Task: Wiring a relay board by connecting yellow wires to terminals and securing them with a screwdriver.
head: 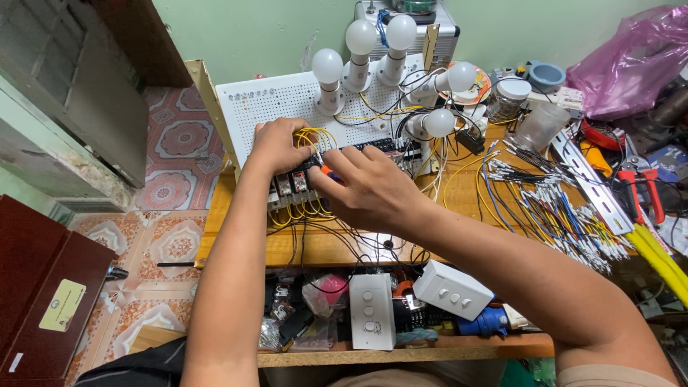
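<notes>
Left hand (281,145) resting on yellow wires (315,137) at centre frame, fingers curled, grip unclear. Right hand (365,188) pinching a small orange-tipped tool (327,170), mostly hidden, over the terminal row (290,185).

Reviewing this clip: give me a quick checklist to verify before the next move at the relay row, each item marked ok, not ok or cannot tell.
1. Left hand steadies the white perforated board: ok.
2. Right hand is at the relay row with an orange-tipped tool: ok.
3. Tool tip seated on a terminal: cannot tell, fingers hide it.
4. Yellow wire loops free of the fingers: not ok, they touch.
5. Bulbs unlit: ok.
6. Power disconnected: cannot tell.
</notes>
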